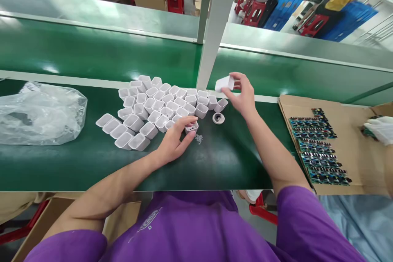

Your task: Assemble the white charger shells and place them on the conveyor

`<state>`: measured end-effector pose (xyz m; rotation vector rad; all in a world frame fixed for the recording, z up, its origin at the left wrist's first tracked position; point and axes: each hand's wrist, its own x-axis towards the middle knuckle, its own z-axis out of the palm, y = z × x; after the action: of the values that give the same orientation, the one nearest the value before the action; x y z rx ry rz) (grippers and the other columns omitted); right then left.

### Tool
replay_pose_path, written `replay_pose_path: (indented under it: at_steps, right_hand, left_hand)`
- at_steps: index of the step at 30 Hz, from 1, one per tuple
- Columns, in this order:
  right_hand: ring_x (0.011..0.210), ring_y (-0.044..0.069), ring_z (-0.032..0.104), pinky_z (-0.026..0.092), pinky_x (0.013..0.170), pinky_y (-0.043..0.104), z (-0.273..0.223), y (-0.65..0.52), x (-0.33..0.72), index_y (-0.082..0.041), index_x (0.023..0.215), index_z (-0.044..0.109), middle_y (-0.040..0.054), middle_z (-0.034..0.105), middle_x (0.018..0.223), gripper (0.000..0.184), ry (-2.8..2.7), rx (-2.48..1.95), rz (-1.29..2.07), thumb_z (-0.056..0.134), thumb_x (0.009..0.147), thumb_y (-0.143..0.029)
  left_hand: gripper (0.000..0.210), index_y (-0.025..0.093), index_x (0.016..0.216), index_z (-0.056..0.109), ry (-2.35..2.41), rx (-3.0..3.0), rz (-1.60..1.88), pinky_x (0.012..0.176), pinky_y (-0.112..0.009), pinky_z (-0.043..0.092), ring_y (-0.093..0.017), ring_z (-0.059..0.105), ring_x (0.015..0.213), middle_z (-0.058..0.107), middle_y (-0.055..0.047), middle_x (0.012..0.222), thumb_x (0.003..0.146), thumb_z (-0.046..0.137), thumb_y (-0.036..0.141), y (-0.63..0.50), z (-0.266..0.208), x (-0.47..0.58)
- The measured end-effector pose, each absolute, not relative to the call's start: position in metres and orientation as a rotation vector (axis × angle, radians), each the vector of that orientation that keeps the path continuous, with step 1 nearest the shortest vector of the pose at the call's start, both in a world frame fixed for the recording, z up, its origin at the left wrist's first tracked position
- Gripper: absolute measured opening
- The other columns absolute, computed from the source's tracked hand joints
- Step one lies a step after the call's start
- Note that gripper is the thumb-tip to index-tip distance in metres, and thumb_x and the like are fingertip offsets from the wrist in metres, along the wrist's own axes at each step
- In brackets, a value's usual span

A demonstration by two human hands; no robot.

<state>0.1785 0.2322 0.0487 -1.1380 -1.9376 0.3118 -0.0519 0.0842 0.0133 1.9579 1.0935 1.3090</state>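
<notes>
In my right hand is a white plastic cup-like housing, pinched between thumb and fingers above the back edge of the bench. My left hand grips another white housing by its sides, at the front right of a large cluster. Several matching open-topped housings stand in that cluster to the left and behind. Just right of my left hand lies a small pile of tiny metal parts, too small to name. A round white piece with a dark centre sits between my hands.
A clear plastic bag lies on the left of the green bench. On the right, a cardboard sheet bears rows of circuit boards; a co-worker's gloved hand is there. A white post rises behind the housings.
</notes>
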Motion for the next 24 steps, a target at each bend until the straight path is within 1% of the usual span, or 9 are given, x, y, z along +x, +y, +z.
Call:
replay_pose_path:
  at_steps: [3, 6, 9, 11, 12, 14, 17, 20, 24]
  right_hand:
    - [0.093, 0.024, 0.062, 0.052, 0.09, 0.044, 0.036, 0.298, 0.187, -0.018, 0.115, 0.058, 0.0116, 0.062, 0.115, 0.04, -1.939, -1.469, 0.28, 0.062, 0.075, -0.021]
    - [0.093, 0.027, 0.062, 0.051, 0.092, 0.048, 0.023, 0.329, 0.187, -0.014, 0.114, 0.06, 0.0155, 0.063, 0.114, 0.04, -1.99, -1.633, 0.284, 0.059, 0.074, -0.019]
    - [0.108, 0.03, 0.058, 0.047, 0.099, 0.049, 0.022, 0.324, 0.186, -0.014, 0.118, 0.059, 0.0172, 0.06, 0.121, 0.042, -2.03, -1.603, 0.265, 0.058, 0.077, -0.022]
    - [0.116, 0.029, 0.054, 0.044, 0.103, 0.049, 0.029, 0.302, 0.186, -0.017, 0.12, 0.058, 0.0151, 0.059, 0.124, 0.04, -2.061, -1.459, 0.161, 0.056, 0.081, -0.025]
    - [0.116, 0.028, 0.055, 0.045, 0.102, 0.047, 0.033, 0.286, 0.186, -0.019, 0.121, 0.058, 0.0134, 0.06, 0.122, 0.038, -2.077, -1.353, 0.102, 0.054, 0.084, -0.027]
    - [0.104, 0.024, 0.06, 0.05, 0.092, 0.041, 0.04, 0.247, 0.185, -0.021, 0.118, 0.059, 0.0097, 0.065, 0.111, 0.03, -2.105, -1.146, 0.052, 0.049, 0.09, -0.028]
    - [0.077, 0.016, 0.064, 0.053, 0.073, 0.029, 0.04, 0.183, 0.18, -0.023, 0.103, 0.065, 0.0038, 0.069, 0.091, 0.019, -2.291, -0.982, 0.255, 0.049, 0.094, -0.027]
    - [0.079, 0.014, 0.065, 0.05, 0.071, 0.025, 0.029, 0.138, 0.173, -0.021, 0.095, 0.068, 0.0032, 0.071, 0.091, 0.019, -2.563, -0.939, 0.43, 0.05, 0.095, -0.025]
    - [0.087, 0.017, 0.065, 0.048, 0.071, 0.027, 0.015, 0.119, 0.164, -0.019, 0.097, 0.07, 0.0056, 0.071, 0.095, 0.021, -2.742, -1.085, 0.347, 0.05, 0.096, -0.024]
  left_hand:
    - [0.02, 0.019, 0.112, 0.056, 1.228, 2.307, 1.356, 0.093, -0.037, 0.051, -0.02, 0.061, 0.108, 0.065, -0.01, 0.115, 0.093, 0.05, 0.024, 0.092, 0.012, -0.057]
    - [0.019, 0.018, 0.109, 0.057, 1.344, 2.518, 1.259, 0.092, -0.039, 0.05, -0.022, 0.062, 0.106, 0.066, -0.01, 0.112, 0.091, 0.051, 0.022, 0.096, 0.01, -0.058]
    - [0.024, 0.017, 0.111, 0.058, 1.482, 2.578, 1.131, 0.095, -0.042, 0.048, -0.027, 0.058, 0.112, 0.064, -0.013, 0.118, 0.087, 0.055, 0.024, 0.095, 0.009, -0.058]
    - [0.027, 0.017, 0.112, 0.06, 1.564, 2.583, 1.05, 0.096, -0.045, 0.047, -0.03, 0.055, 0.118, 0.062, -0.014, 0.124, 0.086, 0.056, 0.024, 0.094, 0.008, -0.058]
    - [0.027, 0.017, 0.112, 0.061, 1.596, 2.59, 1.011, 0.097, -0.046, 0.046, -0.031, 0.053, 0.121, 0.06, -0.015, 0.126, 0.086, 0.056, 0.025, 0.094, 0.008, -0.058]
    - [0.027, 0.017, 0.112, 0.062, 1.643, 2.609, 0.94, 0.096, -0.047, 0.046, -0.033, 0.051, 0.124, 0.059, -0.016, 0.129, 0.088, 0.056, 0.026, 0.094, 0.006, -0.058]
    - [0.026, 0.018, 0.112, 0.064, 1.666, 2.611, 0.885, 0.095, -0.048, 0.046, -0.034, 0.05, 0.124, 0.058, -0.015, 0.129, 0.089, 0.058, 0.029, 0.096, 0.003, -0.057]
    - [0.025, 0.02, 0.11, 0.064, 1.659, 2.555, 0.966, 0.091, -0.045, 0.047, -0.031, 0.055, 0.112, 0.063, -0.013, 0.116, 0.087, 0.061, 0.029, 0.096, 0.004, -0.056]
    - [0.026, 0.019, 0.109, 0.06, 1.546, 2.328, 1.157, 0.083, -0.037, 0.05, -0.022, 0.058, 0.094, 0.064, -0.009, 0.102, 0.086, 0.063, 0.029, 0.095, 0.012, -0.057]
